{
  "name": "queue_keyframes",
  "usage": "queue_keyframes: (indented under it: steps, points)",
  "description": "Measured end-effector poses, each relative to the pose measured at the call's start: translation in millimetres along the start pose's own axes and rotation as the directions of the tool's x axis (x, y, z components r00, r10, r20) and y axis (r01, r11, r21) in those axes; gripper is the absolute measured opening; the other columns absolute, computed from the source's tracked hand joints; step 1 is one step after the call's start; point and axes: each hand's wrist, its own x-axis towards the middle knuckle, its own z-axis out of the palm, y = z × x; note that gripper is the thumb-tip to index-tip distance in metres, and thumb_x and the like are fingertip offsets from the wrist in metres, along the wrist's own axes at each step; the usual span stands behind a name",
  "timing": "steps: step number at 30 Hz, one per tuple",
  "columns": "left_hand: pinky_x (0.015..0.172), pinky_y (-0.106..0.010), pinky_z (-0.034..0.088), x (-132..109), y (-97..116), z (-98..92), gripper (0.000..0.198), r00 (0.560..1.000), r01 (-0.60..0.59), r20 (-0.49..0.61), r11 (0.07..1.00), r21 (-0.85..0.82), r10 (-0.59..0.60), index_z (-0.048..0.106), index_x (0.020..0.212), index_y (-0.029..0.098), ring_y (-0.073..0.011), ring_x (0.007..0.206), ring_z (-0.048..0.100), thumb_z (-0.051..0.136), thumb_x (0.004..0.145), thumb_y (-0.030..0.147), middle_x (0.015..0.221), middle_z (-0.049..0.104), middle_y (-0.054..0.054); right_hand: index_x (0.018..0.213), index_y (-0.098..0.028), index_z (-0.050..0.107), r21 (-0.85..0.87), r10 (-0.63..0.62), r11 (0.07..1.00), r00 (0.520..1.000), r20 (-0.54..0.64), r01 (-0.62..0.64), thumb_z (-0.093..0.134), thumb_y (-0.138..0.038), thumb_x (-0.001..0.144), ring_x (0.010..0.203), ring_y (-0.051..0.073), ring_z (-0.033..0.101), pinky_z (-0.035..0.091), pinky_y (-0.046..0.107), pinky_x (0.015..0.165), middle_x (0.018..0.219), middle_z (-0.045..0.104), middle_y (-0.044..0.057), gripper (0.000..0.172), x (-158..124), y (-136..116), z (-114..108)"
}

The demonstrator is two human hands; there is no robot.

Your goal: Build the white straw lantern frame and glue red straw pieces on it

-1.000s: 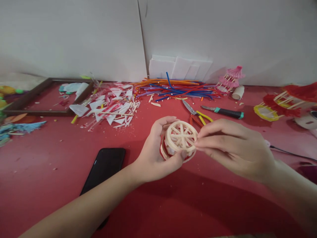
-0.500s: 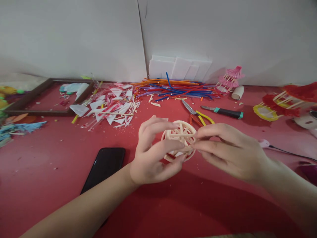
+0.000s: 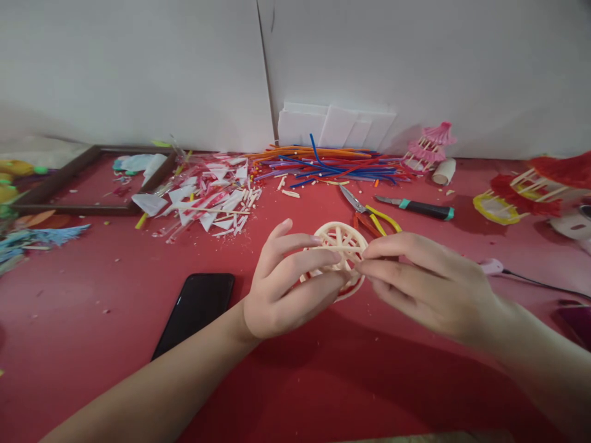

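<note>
Between my hands is a small cream-coloured model wheel [image 3: 339, 234] with spokes and round rims. My left hand [image 3: 295, 283] reaches over its left side, fingers curved and touching it, the thumb partly hidden. My right hand [image 3: 425, 283] pinches the wheel's right edge between thumb and fingertips. A thin cream stick lies across the wheel between the two hands. Just behind it on the red table [image 3: 258, 394] are pliers [image 3: 369, 212] with red and yellow handles.
A utility knife [image 3: 425, 209] lies behind my right hand. Left of centre is a black phone [image 3: 196, 311]. Farther back are scraps [image 3: 207, 197], coloured fuzzy sticks [image 3: 332, 163] and a brown frame [image 3: 83, 210]. Pink [image 3: 429, 147] and red-yellow [image 3: 530, 191] pagoda-like models stand at right.
The fingers of my left hand have shifted over the wheel, and the index finger has lifted. The wheel has tilted slightly. My right hand keeps its pinch almost in place.
</note>
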Motion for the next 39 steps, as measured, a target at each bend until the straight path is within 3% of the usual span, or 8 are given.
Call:
queue_keyframes:
  steps: [7,17,22,25,28,31,35,39]
  points:
    - [0.109,-0.049,0.048,1,2,0.9,0.025,1.000,0.010,0.009,1.000,0.014,-0.010,0.066,0.097,0.023,-0.0206,0.098,0.063,0.080,0.077,0.018,0.090,0.071,-0.002,0.107,-0.014,0.064,-0.003,-0.004,1.000,0.999,-0.032,0.004,0.056,-0.009,0.093,0.097,0.015,0.062,0.052,0.027,0.091,0.106,0.066,0.007,0.017,-3,0,5]
    - [0.104,-0.046,0.051,0,1,2.2,0.022,0.998,0.017,0.060,1.000,-0.010,-0.017,0.063,0.092,0.023,-0.0219,0.105,0.061,0.078,0.078,0.016,0.105,0.068,-0.005,0.096,-0.014,0.068,-0.017,-0.040,0.999,0.998,-0.041,0.040,0.061,-0.008,0.088,0.095,0.019,0.064,0.055,0.032,0.089,0.101,0.068,0.010,0.011,0,-4,7]
    - [0.103,-0.050,0.049,0,-1,2.2,0.040,0.989,0.138,0.079,0.967,-0.215,-0.124,0.056,0.113,0.021,-0.0260,0.111,0.059,0.069,0.075,0.019,0.116,0.062,-0.011,0.100,-0.015,0.068,0.104,0.064,0.993,0.993,-0.101,-0.053,0.061,-0.007,0.089,0.092,0.015,0.066,0.057,0.026,0.085,0.096,0.068,0.007,0.016,0,-6,10]
    - [0.106,-0.057,0.045,-5,-5,4.0,0.068,0.951,0.310,0.126,0.852,-0.422,-0.284,0.042,0.136,0.016,-0.0341,0.126,0.052,0.068,0.073,0.024,0.134,0.051,-0.020,0.102,-0.015,0.068,0.137,0.082,0.989,0.988,-0.133,-0.064,0.062,-0.008,0.089,0.094,0.016,0.067,0.057,0.026,0.087,0.097,0.069,0.007,0.016,-1,-7,12]
    - [0.110,-0.058,0.040,-9,-7,6.0,0.077,0.909,0.415,0.261,0.739,-0.531,-0.324,0.033,0.143,0.018,-0.0371,0.136,0.046,0.068,0.075,0.019,0.145,0.042,-0.022,0.102,-0.015,0.068,0.119,0.058,0.992,0.988,-0.146,-0.041,0.062,-0.007,0.089,0.097,0.016,0.067,0.056,0.026,0.090,0.098,0.070,0.007,0.017,-1,-7,13]
    - [0.110,-0.053,0.042,-8,-5,6.8,0.070,0.877,0.481,0.355,0.626,-0.614,-0.325,0.034,0.143,0.020,-0.0351,0.139,0.043,0.067,0.081,0.022,0.148,0.039,-0.021,0.101,-0.013,0.068,0.060,0.030,0.998,0.987,-0.160,-0.021,0.063,-0.006,0.088,0.098,0.015,0.066,0.056,0.026,0.092,0.099,0.070,0.007,0.016,-3,-8,13]
    - [0.104,-0.046,0.049,-2,-3,5.1,0.057,0.840,0.535,0.354,0.517,-0.668,-0.412,0.041,0.136,0.019,-0.0295,0.126,0.053,0.065,0.086,0.035,0.135,0.048,-0.017,0.100,-0.017,0.067,-0.044,0.030,0.998,0.985,-0.169,-0.038,0.064,-0.007,0.088,0.098,0.016,0.068,0.058,0.028,0.091,0.099,0.070,0.006,0.017,-9,-6,12]
    - [0.097,-0.039,0.052,11,-5,-2.8,0.028,0.697,0.710,0.386,0.503,-0.494,-0.605,0.054,0.117,0.020,-0.0214,0.107,0.062,0.061,0.093,0.034,0.110,0.061,-0.009,0.103,-0.020,0.067,-0.042,0.010,0.999,0.981,-0.194,-0.018,0.064,-0.009,0.088,0.097,0.016,0.070,0.061,0.027,0.089,0.102,0.070,0.005,0.018,-14,1,13]
